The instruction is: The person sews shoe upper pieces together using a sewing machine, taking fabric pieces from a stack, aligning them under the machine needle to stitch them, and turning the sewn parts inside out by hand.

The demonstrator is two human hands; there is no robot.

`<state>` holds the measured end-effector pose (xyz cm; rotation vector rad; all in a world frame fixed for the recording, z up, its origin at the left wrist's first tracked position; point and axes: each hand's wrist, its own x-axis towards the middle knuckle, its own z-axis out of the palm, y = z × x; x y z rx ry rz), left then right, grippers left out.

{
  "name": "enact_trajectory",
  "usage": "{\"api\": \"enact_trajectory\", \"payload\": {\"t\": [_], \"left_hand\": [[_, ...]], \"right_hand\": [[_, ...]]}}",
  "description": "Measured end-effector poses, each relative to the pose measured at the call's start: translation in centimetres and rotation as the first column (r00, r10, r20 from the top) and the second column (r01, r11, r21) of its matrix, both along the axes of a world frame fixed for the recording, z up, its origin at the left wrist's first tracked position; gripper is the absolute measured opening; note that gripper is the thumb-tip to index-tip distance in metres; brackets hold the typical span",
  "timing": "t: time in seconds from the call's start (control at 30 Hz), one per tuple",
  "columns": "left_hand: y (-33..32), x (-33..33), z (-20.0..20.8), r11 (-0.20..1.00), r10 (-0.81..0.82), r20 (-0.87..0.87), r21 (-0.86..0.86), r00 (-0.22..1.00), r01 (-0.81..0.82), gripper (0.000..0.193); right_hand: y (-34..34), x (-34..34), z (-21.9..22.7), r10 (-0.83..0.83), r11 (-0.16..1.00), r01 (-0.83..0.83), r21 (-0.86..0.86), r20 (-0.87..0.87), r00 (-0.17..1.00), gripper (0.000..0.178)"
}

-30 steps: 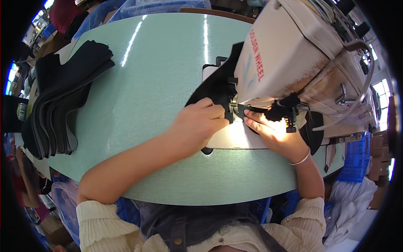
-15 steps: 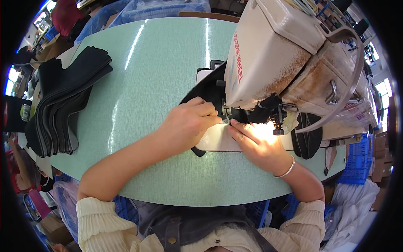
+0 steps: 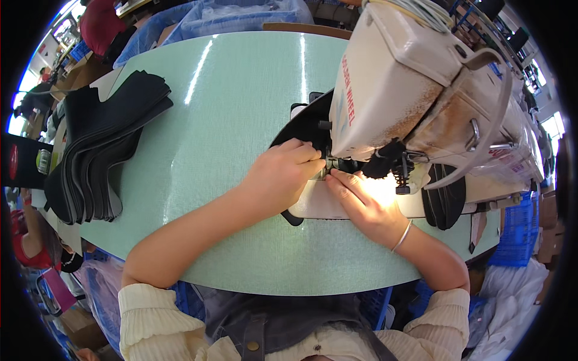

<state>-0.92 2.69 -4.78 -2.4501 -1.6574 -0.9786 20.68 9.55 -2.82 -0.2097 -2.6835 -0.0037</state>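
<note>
A cream sewing machine (image 3: pixel 397 84) with rusty patches stands over the right part of the pale green table (image 3: pixel 223 114). Under its head lies a curved black fabric piece (image 3: pixel 304 125). My left hand (image 3: pixel 283 174) pinches the near edge of this piece, just left of the presser foot (image 3: pixel 330 162). To the right of the foot, my right hand (image 3: pixel 372 207) lies with its fingers stretched out, fingertips down beside the foot. A bright lamp glow washes over its knuckles. What is under those fingertips is hard to make out.
At the table's left rests a stack of black cut pieces (image 3: pixel 90 150). More black pieces (image 3: pixel 444 195) lie right of the machine's head. A blue crate (image 3: pixel 515 231) stands beyond the right edge, and blue lined bins (image 3: pixel 241 21) stand behind the table. Other people are at the far left.
The whole view has shifted slightly, so the table and machine appear a little further right and lower. Both hands keep nearly the same places by the presser foot.
</note>
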Motion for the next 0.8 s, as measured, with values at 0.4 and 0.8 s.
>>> {"api": "enact_trajectory", "payload": {"t": [0.4, 0.8], "left_hand": [[3.0, -4.6, 3.7, 0.955, -0.154, -0.484, 0.151, 0.861, 0.256, 0.012], [-2.6, 2.1, 3.5, 0.996, 0.009, -0.572, 0.076, 0.820, 0.042, 0.010]], "right_hand": [[1.1, 1.6, -1.0, -0.050, 0.999, 0.051, -0.009, 0.029, 0.998, 0.040], [3.9, 3.4, -1.5, -0.084, 0.902, 0.168, -0.397, 0.221, 0.972, 0.032]]}}
